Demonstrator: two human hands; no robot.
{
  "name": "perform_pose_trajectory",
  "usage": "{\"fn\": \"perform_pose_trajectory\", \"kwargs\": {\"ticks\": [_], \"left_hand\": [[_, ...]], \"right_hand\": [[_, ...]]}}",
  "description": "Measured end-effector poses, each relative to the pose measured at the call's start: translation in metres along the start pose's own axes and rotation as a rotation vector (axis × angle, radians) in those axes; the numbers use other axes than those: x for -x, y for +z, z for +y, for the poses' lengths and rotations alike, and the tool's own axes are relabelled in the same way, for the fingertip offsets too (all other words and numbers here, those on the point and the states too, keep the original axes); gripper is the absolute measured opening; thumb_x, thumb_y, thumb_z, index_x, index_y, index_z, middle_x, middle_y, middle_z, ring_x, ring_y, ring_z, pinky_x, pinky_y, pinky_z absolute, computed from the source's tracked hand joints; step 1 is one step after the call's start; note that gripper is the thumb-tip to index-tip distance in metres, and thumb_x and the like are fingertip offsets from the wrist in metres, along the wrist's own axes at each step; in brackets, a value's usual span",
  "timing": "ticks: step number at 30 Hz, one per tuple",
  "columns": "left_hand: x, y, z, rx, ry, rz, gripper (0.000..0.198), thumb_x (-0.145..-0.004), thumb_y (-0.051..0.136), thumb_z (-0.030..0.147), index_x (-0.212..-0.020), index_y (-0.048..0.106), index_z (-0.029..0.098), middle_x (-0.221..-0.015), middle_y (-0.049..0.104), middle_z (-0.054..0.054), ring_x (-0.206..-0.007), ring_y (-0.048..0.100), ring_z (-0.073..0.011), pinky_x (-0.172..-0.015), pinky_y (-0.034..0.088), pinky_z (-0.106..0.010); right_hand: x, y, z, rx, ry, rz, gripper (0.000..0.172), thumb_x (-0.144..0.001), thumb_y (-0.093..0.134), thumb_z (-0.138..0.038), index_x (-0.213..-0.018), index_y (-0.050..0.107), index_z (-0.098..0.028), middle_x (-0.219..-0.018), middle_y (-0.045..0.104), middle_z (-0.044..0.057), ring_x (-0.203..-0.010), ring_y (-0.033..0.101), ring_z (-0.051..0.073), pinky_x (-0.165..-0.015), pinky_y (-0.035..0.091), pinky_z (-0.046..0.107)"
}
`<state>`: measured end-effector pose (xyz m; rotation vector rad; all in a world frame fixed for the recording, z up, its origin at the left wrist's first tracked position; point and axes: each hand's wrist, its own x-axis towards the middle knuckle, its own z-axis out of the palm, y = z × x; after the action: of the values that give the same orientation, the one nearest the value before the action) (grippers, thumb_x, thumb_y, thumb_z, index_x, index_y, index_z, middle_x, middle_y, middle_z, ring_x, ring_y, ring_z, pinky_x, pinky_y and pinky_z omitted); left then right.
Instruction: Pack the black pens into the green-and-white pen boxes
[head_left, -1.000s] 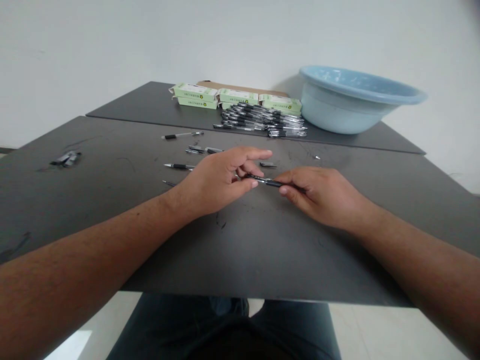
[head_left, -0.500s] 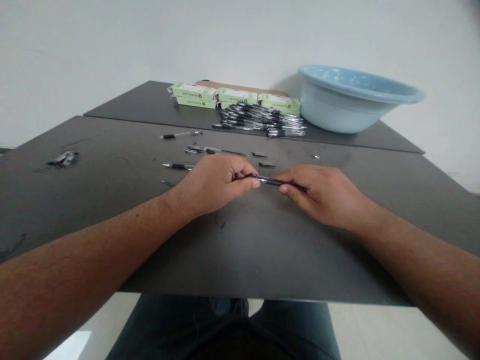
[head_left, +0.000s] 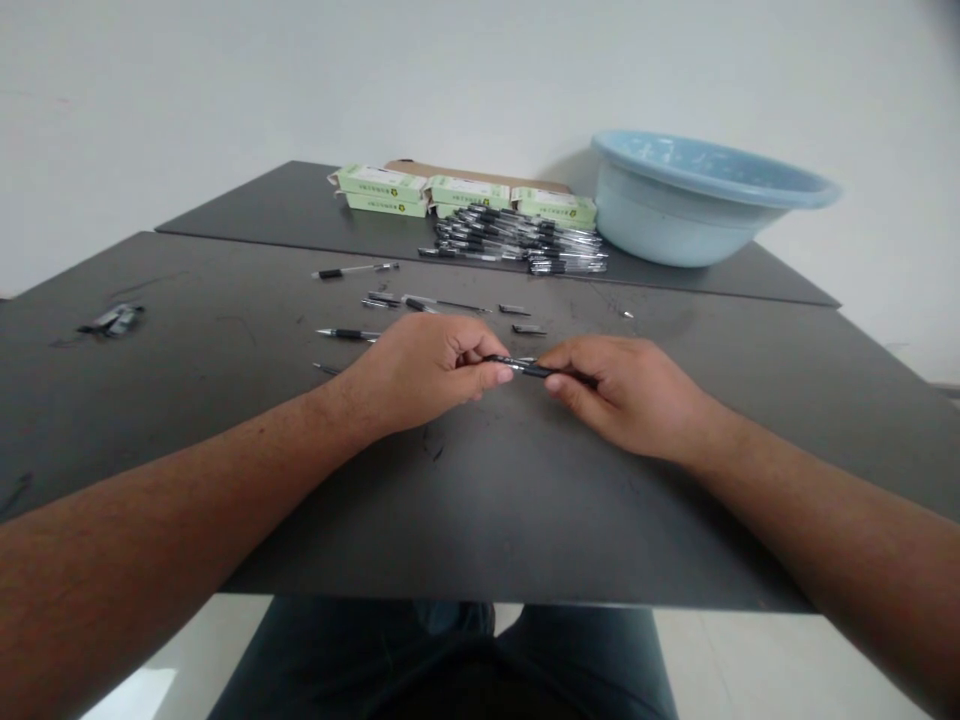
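left hand (head_left: 431, 370) and right hand (head_left: 626, 390) pinch one pen (head_left: 530, 369), apparently at opposite ends, inward of the near edge of the surface (head_left: 495, 510); a slack pinch could let it slip.

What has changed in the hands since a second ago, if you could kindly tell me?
The left hand has lowered and curled its outstretched index finger, closing its grip on the left end of the black pen and uncovering a pen cap behind. The right hand kept hold of the other end. The pen pile, green boxes and blue basin stayed put.
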<state>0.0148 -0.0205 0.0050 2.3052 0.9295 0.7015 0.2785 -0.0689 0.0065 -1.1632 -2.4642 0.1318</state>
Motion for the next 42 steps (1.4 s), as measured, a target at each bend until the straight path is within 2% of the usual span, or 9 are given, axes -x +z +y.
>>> {"fn": "perform_pose_trajectory", "kwargs": {"ticks": [8,12,17,20,25,30,34,38,42], "left_hand": [[0.001,-0.001,-0.002,-0.049,0.006,-0.020,0.022,-0.094,0.070,0.040,-0.097,0.082,0.021,-0.084,0.081,0.000,-0.077,0.074,-0.0154,-0.065,0.047,-0.024],[0.000,0.000,-0.005,-0.085,-0.042,0.036,0.029,-0.092,0.073,0.044,-0.110,0.082,0.022,-0.085,0.082,0.001,-0.077,0.075,-0.0166,-0.069,0.049,-0.027],[-0.003,0.001,-0.008,-0.104,-0.125,0.134,0.032,-0.093,0.071,0.047,-0.112,0.082,0.023,-0.084,0.083,0.000,-0.075,0.076,-0.0183,-0.068,0.047,-0.030],[-0.003,0.001,-0.008,-0.102,-0.098,0.132,0.027,-0.094,0.070,0.043,-0.105,0.083,0.023,-0.080,0.081,0.001,-0.075,0.075,-0.0175,-0.069,0.047,-0.029],[-0.001,0.001,-0.010,-0.126,-0.027,0.128,0.024,-0.095,0.069,0.037,-0.106,0.084,0.022,-0.078,0.080,0.001,-0.073,0.073,-0.0168,-0.069,0.046,-0.029],[0.001,0.001,-0.013,-0.161,0.026,0.147,0.022,-0.097,0.069,0.033,-0.106,0.084,0.021,-0.085,0.082,-0.001,-0.079,0.074,-0.0184,-0.072,0.048,-0.030],[0.000,0.001,-0.016,-0.184,0.051,0.152,0.020,-0.097,0.068,0.031,-0.106,0.083,0.020,-0.092,0.084,-0.003,-0.085,0.076,-0.0199,-0.076,0.050,-0.031],[-0.002,0.001,-0.018,-0.177,0.067,0.179,0.018,-0.098,0.067,0.027,-0.105,0.082,0.019,-0.093,0.084,-0.002,-0.085,0.076,-0.0195,-0.076,0.050,-0.031],[-0.003,0.000,-0.020,-0.189,0.077,0.200,0.018,-0.098,0.065,0.024,-0.104,0.082,0.020,-0.089,0.082,-0.002,-0.082,0.075,-0.0187,-0.074,0.049,-0.031]], "right_hand": [[-0.001,0.001,0.001,-0.021,-0.009,-0.012,0.023,-0.105,0.057,-0.026,-0.116,0.076,-0.020,-0.102,0.083,0.006,-0.093,0.077,0.021,-0.083,0.055,0.030],[0.000,0.000,0.006,-0.016,-0.013,0.008,0.027,-0.108,0.053,-0.028,-0.117,0.077,-0.019,-0.105,0.084,0.008,-0.095,0.078,0.022,-0.086,0.056,0.031],[-0.008,-0.009,0.034,0.095,0.149,0.102,0.027,-0.105,0.056,-0.029,-0.117,0.079,-0.020,-0.107,0.083,0.009,-0.097,0.077,0.025,-0.087,0.057,0.035],[-0.035,-0.011,0.064,0.198,0.237,0.095,0.028,-0.100,0.059,-0.027,-0.116,0.081,-0.018,-0.111,0.082,0.012,-0.102,0.075,0.029,-0.092,0.058,0.041],[-0.110,-0.004,0.109,0.323,0.271,0.066,0.033,-0.098,0.059,-0.023,-0.121,0.083,-0.016,-0.117,0.079,0.017,-0.116,0.071,0.033,-0.105,0.055,0.046],[-0.184,0.019,0.130,0.390,0.313,0.082,0.038,-0.101,0.056,-0.024,-0.126,0.083,-0.017,-0.126,0.079,0.018,-0.120,0.070,0.033,-0.110,0.051,0.045],[-0.215,0.037,0.137,0.412,0.290,0.021,0.040,-0.100,0.056,-0.022,-0.128,0.083,-0.016,-0.135,0.077,0.019,-0.126,0.064,0.035,-0.117,0.046,0.052],[-0.208,0.031,0.130,0.408,0.262,0.023,0.043,-0.098,0.058,-0.023,-0.133,0.080,-0.014,-0.134,0.077,0.019,-0.127,0.062,0.036,-0.118,0.045,0.053],[-0.163,0.003,0.099,0.347,0.178,0.041,0.036,-0.098,0.057,-0.023,-0.123,0.082,-0.016,-0.120,0.082,0.015,-0.112,0.070,0.031,-0.103,0.052,0.043]]}}
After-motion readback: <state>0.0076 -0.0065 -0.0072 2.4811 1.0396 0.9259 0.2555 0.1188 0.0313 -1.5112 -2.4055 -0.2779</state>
